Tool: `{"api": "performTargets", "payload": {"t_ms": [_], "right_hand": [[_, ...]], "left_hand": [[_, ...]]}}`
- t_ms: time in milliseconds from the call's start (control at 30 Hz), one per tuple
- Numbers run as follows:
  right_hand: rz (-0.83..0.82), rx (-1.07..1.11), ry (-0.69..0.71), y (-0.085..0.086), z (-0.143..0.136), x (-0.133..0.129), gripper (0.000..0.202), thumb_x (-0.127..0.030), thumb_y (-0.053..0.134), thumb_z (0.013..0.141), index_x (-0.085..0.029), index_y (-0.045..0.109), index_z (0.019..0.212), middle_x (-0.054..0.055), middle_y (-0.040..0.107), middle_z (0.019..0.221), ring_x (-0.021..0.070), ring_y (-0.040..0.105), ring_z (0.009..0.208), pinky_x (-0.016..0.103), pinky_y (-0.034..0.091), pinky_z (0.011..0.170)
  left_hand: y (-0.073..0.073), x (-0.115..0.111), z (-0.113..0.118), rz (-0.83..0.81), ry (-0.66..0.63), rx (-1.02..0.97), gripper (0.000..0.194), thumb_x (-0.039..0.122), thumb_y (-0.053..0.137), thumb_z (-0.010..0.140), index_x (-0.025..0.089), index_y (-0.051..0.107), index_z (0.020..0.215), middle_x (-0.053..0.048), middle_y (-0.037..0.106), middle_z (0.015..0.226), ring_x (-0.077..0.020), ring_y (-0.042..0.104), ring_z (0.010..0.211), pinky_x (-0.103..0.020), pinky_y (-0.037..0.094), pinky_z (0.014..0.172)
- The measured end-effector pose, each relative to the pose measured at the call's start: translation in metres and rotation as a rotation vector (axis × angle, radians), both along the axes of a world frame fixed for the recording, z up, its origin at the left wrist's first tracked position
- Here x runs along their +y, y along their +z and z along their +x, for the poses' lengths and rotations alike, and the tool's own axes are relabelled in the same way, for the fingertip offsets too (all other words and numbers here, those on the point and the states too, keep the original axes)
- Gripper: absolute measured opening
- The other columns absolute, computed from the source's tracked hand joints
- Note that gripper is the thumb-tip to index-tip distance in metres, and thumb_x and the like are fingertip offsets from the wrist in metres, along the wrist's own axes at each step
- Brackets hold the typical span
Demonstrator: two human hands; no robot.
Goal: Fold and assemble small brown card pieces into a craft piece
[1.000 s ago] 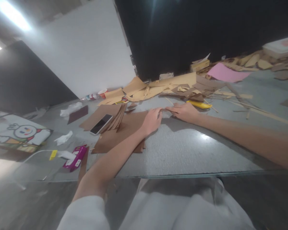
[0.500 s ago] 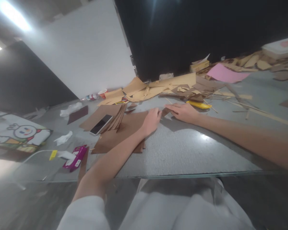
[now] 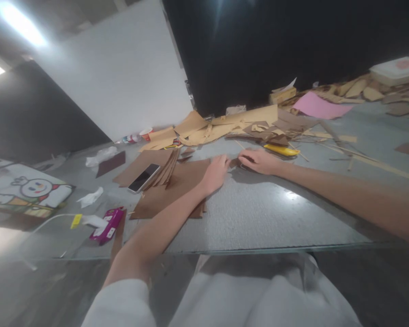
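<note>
My left hand (image 3: 217, 173) lies at the right edge of a stack of brown sheets (image 3: 182, 181), fingers closed on one end of a small brown piece (image 3: 234, 161). On the other side of that piece, my right hand (image 3: 259, 162) rests on the table with its fingers curled. A thin pale line shows under those fingers, and what they hold is hidden. Behind the right hand lies a yellow tool (image 3: 282, 150), perhaps a cutter. A phone (image 3: 143, 177) rests on a second fanned stack of brown sheets (image 3: 141, 161).
Tan and brown offcuts (image 3: 225, 127) heap along the back of the grey table (image 3: 276, 218). A pink sheet (image 3: 322, 105) and a white box (image 3: 397, 71) stand back right. At left are a purple tissue pack (image 3: 112, 222), a crumpled tissue (image 3: 90, 197) and a red cup (image 3: 146, 133).
My right hand has drawn its fingers in from outstretched to curled, covering less of the small brown piece. The left hand stays almost in place.
</note>
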State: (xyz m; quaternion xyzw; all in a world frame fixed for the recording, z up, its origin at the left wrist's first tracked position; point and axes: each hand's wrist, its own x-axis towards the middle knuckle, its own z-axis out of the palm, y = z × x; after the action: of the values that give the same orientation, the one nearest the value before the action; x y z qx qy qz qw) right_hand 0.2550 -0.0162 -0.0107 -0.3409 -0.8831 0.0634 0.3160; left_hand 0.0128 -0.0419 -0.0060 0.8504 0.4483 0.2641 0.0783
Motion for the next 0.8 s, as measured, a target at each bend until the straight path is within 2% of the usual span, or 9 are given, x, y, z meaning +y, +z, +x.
{"api": "performTargets", "payload": {"t_ms": [100,367,600,800], "right_hand": [[0.009,0.018,-0.041,-0.0005,-0.0030,-0.0006,0.028,-0.039,0.051,0.107,-0.023,0.072,0.100,0.004,0.074,0.083,0.0202,0.064,0.072,0.031,0.044,0.071],[0.001,0.017,-0.020,-0.0014,-0.0025,-0.0015,0.025,-0.037,0.051,0.107,-0.024,0.072,0.104,0.005,0.076,0.087,0.0208,0.065,0.075,0.032,0.046,0.073],[0.056,-0.019,-0.054,-0.0067,-0.0020,0.0006,0.029,-0.040,0.050,0.108,-0.023,0.074,0.106,0.005,0.073,0.082,0.0204,0.063,0.072,0.030,0.042,0.071],[0.094,-0.061,-0.064,-0.0091,-0.0019,0.0012,0.038,-0.047,0.049,0.109,-0.023,0.078,0.109,0.006,0.074,0.080,0.0196,0.062,0.069,0.029,0.040,0.068]], "left_hand": [[0.0013,-0.0009,0.0007,-0.004,-0.002,0.003,0.031,0.035,0.033,0.118,0.022,0.055,0.099,-0.010,0.065,0.109,-0.0253,0.058,0.108,-0.040,0.048,0.100],[0.0036,-0.0023,0.0002,-0.015,0.020,-0.021,0.033,0.036,0.033,0.118,0.023,0.056,0.099,-0.008,0.065,0.104,-0.0245,0.059,0.105,-0.039,0.048,0.098],[0.0034,-0.0023,-0.0014,0.044,-0.102,-0.011,0.033,0.040,0.038,0.118,0.020,0.063,0.108,-0.009,0.070,0.112,-0.0246,0.061,0.112,-0.040,0.049,0.104],[0.0001,-0.0002,-0.0016,0.147,-0.131,0.025,0.025,0.031,0.045,0.116,0.020,0.068,0.113,-0.009,0.073,0.114,-0.0248,0.064,0.115,-0.041,0.050,0.107]]}}
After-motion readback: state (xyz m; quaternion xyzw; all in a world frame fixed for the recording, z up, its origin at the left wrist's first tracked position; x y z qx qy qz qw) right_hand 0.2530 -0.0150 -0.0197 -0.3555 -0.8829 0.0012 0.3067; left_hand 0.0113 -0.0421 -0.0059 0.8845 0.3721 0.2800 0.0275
